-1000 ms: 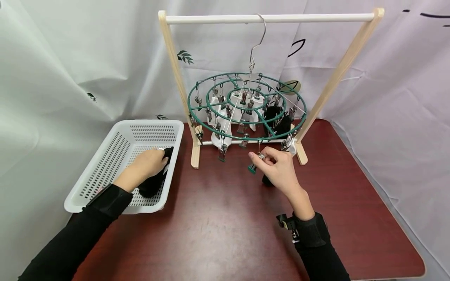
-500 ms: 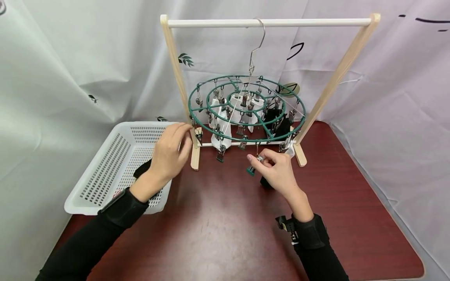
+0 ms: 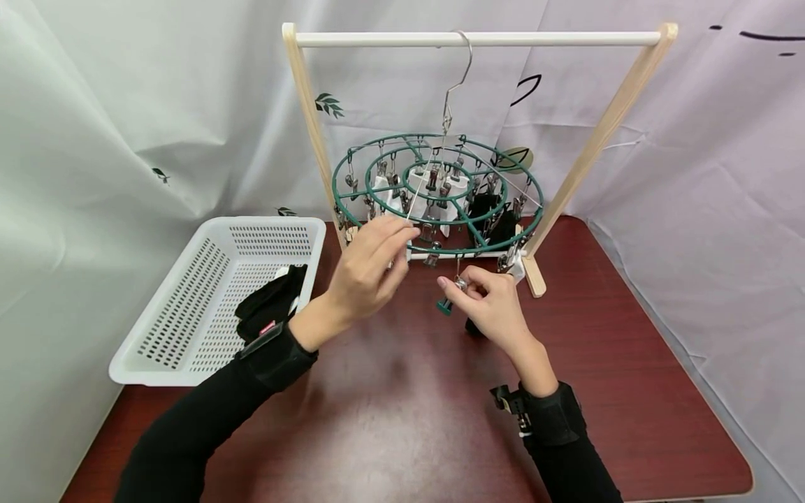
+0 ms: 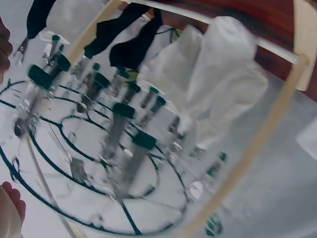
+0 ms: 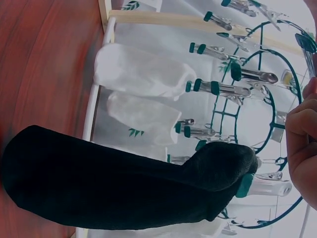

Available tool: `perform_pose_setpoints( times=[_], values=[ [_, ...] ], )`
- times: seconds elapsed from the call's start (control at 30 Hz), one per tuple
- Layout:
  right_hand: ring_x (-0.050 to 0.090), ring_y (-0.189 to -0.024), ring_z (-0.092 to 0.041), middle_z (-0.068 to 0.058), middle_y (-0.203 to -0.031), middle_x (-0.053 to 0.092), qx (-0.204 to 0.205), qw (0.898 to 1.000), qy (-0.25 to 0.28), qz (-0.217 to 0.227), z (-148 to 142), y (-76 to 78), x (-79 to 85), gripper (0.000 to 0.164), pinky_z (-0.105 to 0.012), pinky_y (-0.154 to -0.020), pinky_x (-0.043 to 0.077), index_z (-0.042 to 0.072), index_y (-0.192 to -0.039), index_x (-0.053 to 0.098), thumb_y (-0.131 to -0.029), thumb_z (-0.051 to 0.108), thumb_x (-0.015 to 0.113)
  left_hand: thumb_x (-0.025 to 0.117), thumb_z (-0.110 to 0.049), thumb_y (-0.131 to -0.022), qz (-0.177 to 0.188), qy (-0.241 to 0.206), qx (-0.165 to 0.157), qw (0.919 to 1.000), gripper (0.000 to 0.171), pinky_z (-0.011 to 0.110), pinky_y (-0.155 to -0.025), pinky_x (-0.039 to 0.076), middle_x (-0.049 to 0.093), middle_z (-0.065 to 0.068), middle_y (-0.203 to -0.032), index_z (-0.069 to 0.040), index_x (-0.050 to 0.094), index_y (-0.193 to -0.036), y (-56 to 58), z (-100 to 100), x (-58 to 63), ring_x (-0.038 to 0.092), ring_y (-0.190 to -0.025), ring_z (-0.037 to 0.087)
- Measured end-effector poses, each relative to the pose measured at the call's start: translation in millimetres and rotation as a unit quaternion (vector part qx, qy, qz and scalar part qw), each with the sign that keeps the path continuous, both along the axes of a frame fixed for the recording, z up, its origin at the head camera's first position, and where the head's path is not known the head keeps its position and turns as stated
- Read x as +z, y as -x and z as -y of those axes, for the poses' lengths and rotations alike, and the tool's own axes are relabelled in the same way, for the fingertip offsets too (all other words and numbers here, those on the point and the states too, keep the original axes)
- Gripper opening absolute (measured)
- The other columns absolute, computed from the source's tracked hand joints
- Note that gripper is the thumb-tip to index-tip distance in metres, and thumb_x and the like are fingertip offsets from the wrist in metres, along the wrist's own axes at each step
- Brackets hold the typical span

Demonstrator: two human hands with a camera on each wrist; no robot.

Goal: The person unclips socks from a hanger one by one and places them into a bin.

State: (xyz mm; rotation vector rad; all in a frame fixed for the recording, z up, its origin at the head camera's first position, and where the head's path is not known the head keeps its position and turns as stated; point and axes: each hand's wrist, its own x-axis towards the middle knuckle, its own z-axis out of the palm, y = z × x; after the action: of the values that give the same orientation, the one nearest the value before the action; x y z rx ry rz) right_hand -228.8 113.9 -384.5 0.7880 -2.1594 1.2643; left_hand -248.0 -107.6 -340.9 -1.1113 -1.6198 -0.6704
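My right hand (image 3: 499,307) pinches a metal clip (image 3: 445,306) with green tips, which hangs from the near edge of a round green clip hanger (image 3: 434,222). My left hand (image 3: 371,269) is in front of the hanger's left side, fingers loosely bent, with no object visible in it. Behind the right hand hangs a black sock, mostly hidden in the head view; in the right wrist view this black sock (image 5: 114,178) is held by a clip. Several white socks (image 5: 143,69) hang further back. Black socks (image 3: 273,300) lie in the white basket (image 3: 160,374).
A wooden stand with a white rod (image 3: 377,40) carries the hanger by its metal hook (image 3: 468,63). Many clips dangle beneath the rings. The setup stands on a dark red table (image 3: 390,412), with white patterned cloth (image 3: 189,105) behind.
My left hand has left the basket and moved right to the hanger; the black socks stay in the basket. My right hand keeps pinching the clip, almost still.
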Motion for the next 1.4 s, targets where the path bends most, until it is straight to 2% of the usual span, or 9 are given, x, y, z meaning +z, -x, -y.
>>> perform_pose_setpoints(
  times=[0.13, 0.33, 0.5, 0.7, 0.8, 0.9, 1.03, 1.2, 1.4],
  values=[
    [0.024, -0.049, 0.001, 0.006, -0.052, 0.027, 0.008, 1.0, 0.006, -0.004, 1.7, -0.1, -0.1, 0.042, -0.021, -0.048, 0.022, 0.014, -0.06, 0.045, -0.086, 0.006, 0.078, 0.053, 0.005, -0.095, 0.005, 0.036, -0.012, 0.9993, 0.024, 0.042, -0.102, 0.049, 0.069, 0.023, -0.108, 0.011, 0.067, -0.114, 2.0, -13.5, -4.5, 0.065, -0.103, 0.037],
    [0.022, -0.051, 0.003, 0.001, -0.052, 0.027, 0.019, 1.0, 0.005, 0.0, 5.7, -7.7, 10.7, 0.041, -0.02, -0.049, 0.021, 0.008, -0.06, 0.045, -0.081, -0.003, 0.078, 0.058, 0.003, -0.095, 0.026, 0.053, 0.003, 0.9982, 0.022, 0.041, -0.092, 0.052, 0.07, 0.018, -0.103, 0.008, 0.07, -0.113, 2.8, -20.8, -13.4, 0.064, -0.098, 0.032],
    [0.027, -0.05, -0.001, 0.007, -0.053, 0.03, 0.017, 1.0, -0.005, 0.006, -1.0, 0.0, 1.2, 0.041, -0.021, -0.049, 0.024, 0.015, -0.061, 0.048, -0.082, 0.008, 0.083, 0.061, 0.006, -0.091, 0.03, 0.057, 0.004, 0.9979, 0.023, 0.041, -0.086, 0.052, 0.07, 0.017, -0.101, 0.008, 0.07, -0.112, 3.4, -20.7, -15.4, 0.064, -0.092, 0.031],
    [0.032, -0.051, -0.004, 0.009, -0.057, 0.035, 0.039, 0.998, -0.011, 0.055, -5.3, -2.9, 1.5, 0.031, -0.021, -0.05, 0.028, 0.017, -0.07, 0.056, -0.082, 0.015, 0.085, 0.063, 0.01, -0.088, 0.044, 0.048, -0.007, 0.9979, 0.025, 0.042, -0.085, 0.053, 0.07, 0.018, -0.099, 0.008, 0.071, -0.112, 5.3, -16.0, -17.7, 0.064, -0.091, 0.032],
    [0.036, -0.052, -0.004, 0.007, -0.056, 0.041, 0.009, 0.999, 0.026, 0.019, -11.2, -3.8, 0.7, 0.026, -0.02, -0.052, 0.03, 0.015, -0.07, 0.062, -0.083, 0.009, 0.083, 0.063, 0.01, -0.088, 0.051, 0.039, -0.011, 0.9979, 0.024, 0.042, -0.085, 0.053, 0.07, 0.017, -0.098, 0.008, 0.071, -0.111, 6.1, -13.2, -18.8, 0.065, -0.091, 0.031],
    [0.036, -0.052, -0.005, 0.003, -0.056, 0.043, -0.066, 0.993, 0.089, -0.034, -20.9, -2.8, -0.3, 0.024, -0.018, -0.051, 0.03, 0.008, -0.069, 0.062, -0.084, 0.004, 0.081, 0.061, 0.009, -0.089, 0.061, 0.031, -0.018, 0.9975, 0.023, 0.042, -0.083, 0.052, 0.07, 0.017, -0.098, 0.008, 0.071, -0.109, 6.8, -10.5, -20.5, 0.065, -0.089, 0.031],
    [0.034, -0.051, -0.003, -0.001, -0.058, 0.04, -0.139, 0.984, 0.11, -0.02, -33.1, 0.8, -0.6, 0.02, -0.017, -0.05, 0.028, 0.001, -0.084, 0.06, -0.086, 0.008, 0.079, 0.056, 0.01, -0.09, 0.072, 0.025, -0.023, 0.9969, 0.023, 0.043, -0.08, 0.051, 0.069, 0.017, -0.098, 0.007, 0.071, -0.108, 7.1, -5.3, -21.5, 0.064, -0.087, 0.031],
    [0.036, -0.056, -0.005, -0.001, -0.066, 0.042, -0.133, 0.99, 0.024, 0.045, -37.3, 6.3, -3.9, 0.029, -0.022, -0.056, 0.03, 0.002, -0.108, 0.061, -0.088, 0.015, 0.077, 0.055, 0.01, -0.09, 0.074, 0.027, -0.027, 0.9965, 0.023, 0.043, -0.08, 0.051, 0.069, 0.017, -0.097, 0.007, 0.071, -0.107, 8.5, -0.6, -20.6, 0.064, -0.086, 0.031],
    [0.041, -0.058, -0.009, 0.001, -0.061, 0.047, -0.093, 0.996, 0.012, 0.0, -28.9, 10.2, -8.1, 0.01, -0.02, -0.057, 0.033, 0.003, -0.093, 0.07, -0.09, 0.01, 0.075, 0.055, 0.01, -0.09, 0.061, 0.027, -0.017, 0.9976, 0.022, 0.042, -0.079, 0.051, 0.069, 0.016, -0.095, 0.007, 0.071, -0.105, 9.4, 2.3, -17.9, 0.064, -0.085, 0.03]
  ],
)
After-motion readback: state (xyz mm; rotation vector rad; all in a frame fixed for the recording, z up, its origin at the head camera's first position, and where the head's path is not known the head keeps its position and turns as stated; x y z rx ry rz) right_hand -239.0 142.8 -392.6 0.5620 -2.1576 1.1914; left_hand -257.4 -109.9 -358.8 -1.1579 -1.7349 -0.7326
